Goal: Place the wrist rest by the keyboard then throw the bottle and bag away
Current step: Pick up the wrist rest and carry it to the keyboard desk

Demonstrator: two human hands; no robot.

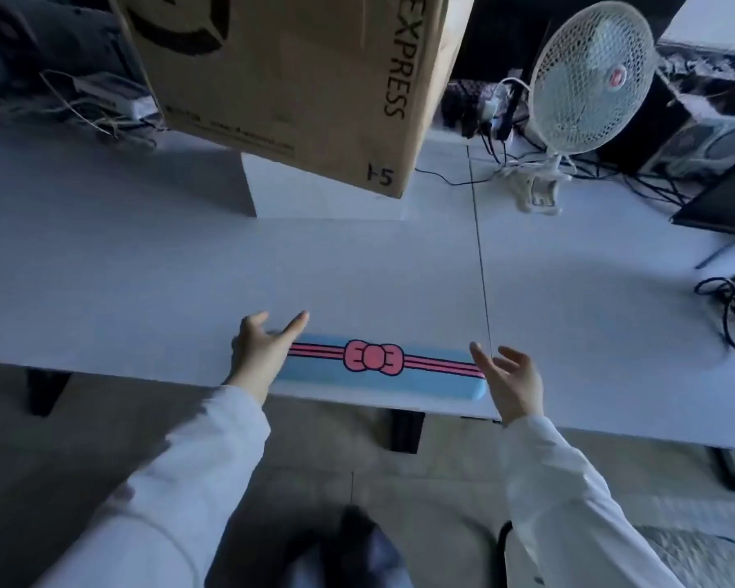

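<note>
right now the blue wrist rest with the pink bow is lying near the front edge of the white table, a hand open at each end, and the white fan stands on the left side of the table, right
Not quite. The fan stands on the right side of the table, not the left; the head view shows it. The rest holds: the wrist rest lies near the front edge, with the left hand and the right hand open at its ends.

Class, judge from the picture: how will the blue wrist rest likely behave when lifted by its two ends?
The wrist rest looks padded with rounded edges, so probably light and slightly bendy, perhaps sagging mid-span. Long and flat, it should not roll. Open left hand and right hand flank its ends.
</note>
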